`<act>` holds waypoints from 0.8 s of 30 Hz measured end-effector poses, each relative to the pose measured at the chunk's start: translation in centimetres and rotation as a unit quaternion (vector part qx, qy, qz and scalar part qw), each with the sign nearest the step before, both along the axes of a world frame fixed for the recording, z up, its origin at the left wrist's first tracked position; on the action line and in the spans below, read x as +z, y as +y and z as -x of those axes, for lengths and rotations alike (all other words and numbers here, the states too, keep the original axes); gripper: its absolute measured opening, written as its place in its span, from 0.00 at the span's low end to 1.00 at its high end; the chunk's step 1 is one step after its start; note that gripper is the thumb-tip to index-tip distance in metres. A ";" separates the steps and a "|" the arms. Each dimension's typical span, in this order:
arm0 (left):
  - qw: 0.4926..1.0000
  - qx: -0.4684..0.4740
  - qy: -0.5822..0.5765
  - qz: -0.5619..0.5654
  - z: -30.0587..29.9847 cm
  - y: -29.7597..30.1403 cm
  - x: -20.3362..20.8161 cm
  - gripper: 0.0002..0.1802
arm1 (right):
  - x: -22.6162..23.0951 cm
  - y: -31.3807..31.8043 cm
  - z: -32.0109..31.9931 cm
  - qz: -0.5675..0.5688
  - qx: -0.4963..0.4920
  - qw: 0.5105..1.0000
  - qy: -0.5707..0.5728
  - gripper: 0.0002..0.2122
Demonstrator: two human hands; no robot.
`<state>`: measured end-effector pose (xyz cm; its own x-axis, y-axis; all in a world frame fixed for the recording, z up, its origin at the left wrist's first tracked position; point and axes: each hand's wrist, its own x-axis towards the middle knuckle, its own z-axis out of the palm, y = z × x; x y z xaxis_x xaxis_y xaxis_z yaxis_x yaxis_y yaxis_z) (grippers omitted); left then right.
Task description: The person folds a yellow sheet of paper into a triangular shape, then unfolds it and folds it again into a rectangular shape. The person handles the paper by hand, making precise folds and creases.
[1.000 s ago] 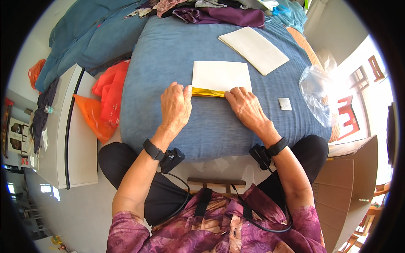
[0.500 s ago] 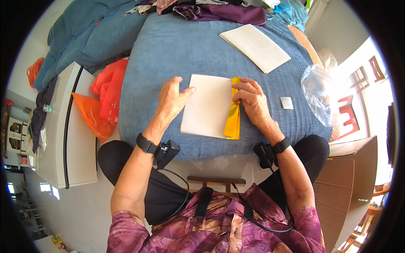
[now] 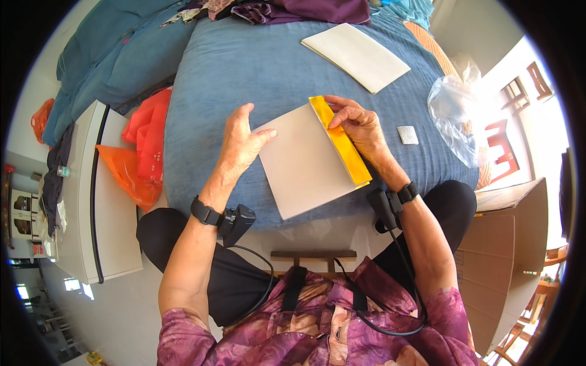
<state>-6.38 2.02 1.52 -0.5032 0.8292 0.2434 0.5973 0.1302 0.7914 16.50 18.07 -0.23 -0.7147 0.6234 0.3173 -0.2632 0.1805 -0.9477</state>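
Lying tilted in front of me is a square white paper sheet [image 3: 308, 165], its right side bordered by a shiny yellow folded strip [image 3: 339, 140]. My right hand [image 3: 361, 127] pinches that strip near its upper part, thumb on top and the other fingers partly hidden behind its edge. At the sheet's upper left corner, my left hand [image 3: 242, 140] has its thumb on or just over the paper and its fingers apart from the thumb. Whether further sheets lie beneath cannot be made out. Farther back rests a folded white paper stack [image 3: 359, 56].
A blue cloth-covered bed [image 3: 226, 73] bears all this. To the right are a small silvery square packet [image 3: 408, 135], a clear plastic bag [image 3: 455, 116] and a cardboard box [image 3: 497, 262]. Orange bag [image 3: 131, 177] and white cabinet [image 3: 119, 195] stand left; purple cloth [image 3: 299, 11] lies far back.
The sheet has turned counterclockwise, its lower edge swinging toward the right. The yellow strip now slants and shows more of its flat face. Both hands stay near its sides.
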 end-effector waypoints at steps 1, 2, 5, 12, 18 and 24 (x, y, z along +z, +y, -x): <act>0.999 -0.007 0.044 -0.004 -0.1 0.0 0.0 0.40 | 0.1 0.0 0.0 0.005 0.014 1.000 0.009 0.13; 0.999 -0.038 0.034 -0.011 -0.1 0.0 0.1 0.40 | 0.2 -0.1 0.0 0.011 0.027 0.999 0.016 0.13; 0.994 -0.095 -0.036 0.034 -0.1 -0.2 0.4 0.38 | 0.7 -0.4 0.1 0.024 0.052 0.998 0.015 0.12; 0.964 -0.152 -0.215 0.046 0.4 0.1 1.2 0.24 | 1.9 -0.8 -0.2 0.024 0.047 0.998 -0.016 0.10; 0.938 -0.114 -0.324 0.039 0.6 -0.2 1.5 0.12 | 2.5 -0.9 -0.4 0.040 0.021 0.998 -0.049 0.11; 0.934 -0.039 -0.354 -0.007 0.6 0.1 0.7 0.09 | 3.3 0.6 -2.6 -0.117 -0.140 0.976 -0.117 0.14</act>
<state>-6.98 2.08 2.20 -0.4802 0.8695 -0.1156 -0.0689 0.0940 0.9932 19.14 18.62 3.07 -0.5972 0.7345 0.3223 0.0461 0.4326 -0.9004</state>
